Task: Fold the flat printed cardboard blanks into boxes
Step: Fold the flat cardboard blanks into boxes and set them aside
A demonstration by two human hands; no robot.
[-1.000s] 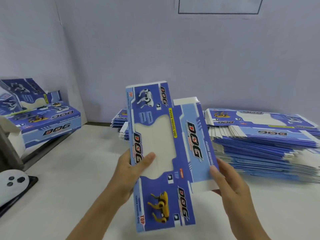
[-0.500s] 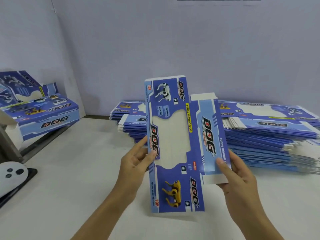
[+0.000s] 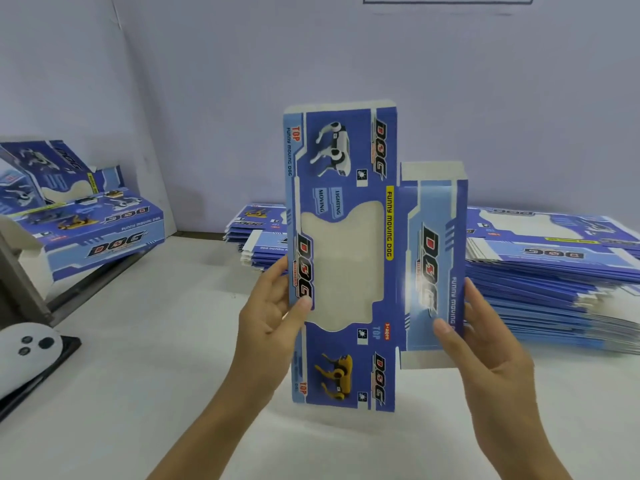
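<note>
A flat blue printed cardboard blank with a clear window and "DOG" lettering stands upright in the air in front of me. My left hand pinches its left edge, thumb on the printed front and fingers behind. My right hand pinches the right side panel near its lower edge, thumb on the front. Behind it lies a tall stack of the same flat blanks on the white table.
Several folded blue boxes rest on a rack at the left. A white device with dark buttons sits on a black stand at the left edge. A grey wall closes off the back.
Both hands have turned the blank from tilted to upright and raised it toward the middle of the view. The left hand's grip shifted along the left edge.
</note>
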